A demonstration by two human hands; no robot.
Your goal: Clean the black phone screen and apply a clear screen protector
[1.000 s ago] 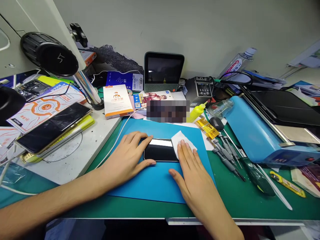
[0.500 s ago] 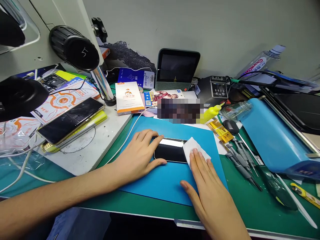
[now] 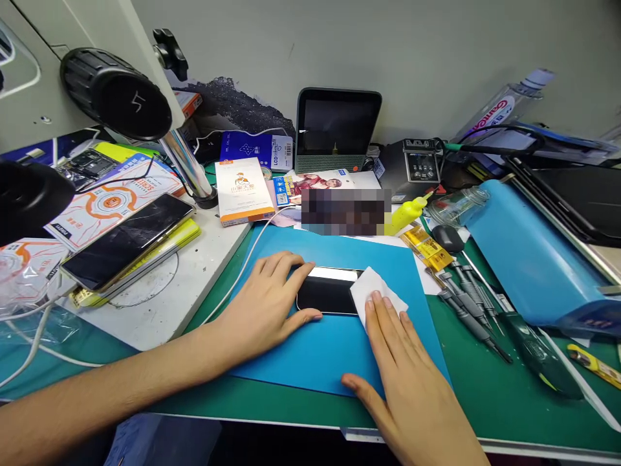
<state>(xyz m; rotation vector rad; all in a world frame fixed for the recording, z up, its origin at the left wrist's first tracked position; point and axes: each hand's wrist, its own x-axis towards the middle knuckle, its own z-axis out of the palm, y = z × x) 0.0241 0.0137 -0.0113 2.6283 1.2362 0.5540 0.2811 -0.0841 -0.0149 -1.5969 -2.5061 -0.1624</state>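
A black phone [image 3: 326, 294] lies screen up on a blue mat [image 3: 310, 349] in the middle of the bench. My left hand [image 3: 264, 304] grips its left end, thumb at the near edge and fingers curled over the far edge. My right hand [image 3: 402, 362] lies flat with fingers stretched out, pressing a white wipe [image 3: 376, 288] onto the phone's right end.
A microscope [image 3: 116, 97] stands at the left above a stack of phones [image 3: 129, 239]. Screwdrivers [image 3: 468, 301] and a blue roller machine [image 3: 528, 259] lie to the right. Boxes [image 3: 242, 191], a small screen [image 3: 337, 129], a yellow bottle [image 3: 407, 213] and a white cable [image 3: 242, 265] sit behind.
Both hands have stayed on the phone and wipe. The view shifted; the right hand slid slightly back toward me on the wipe.
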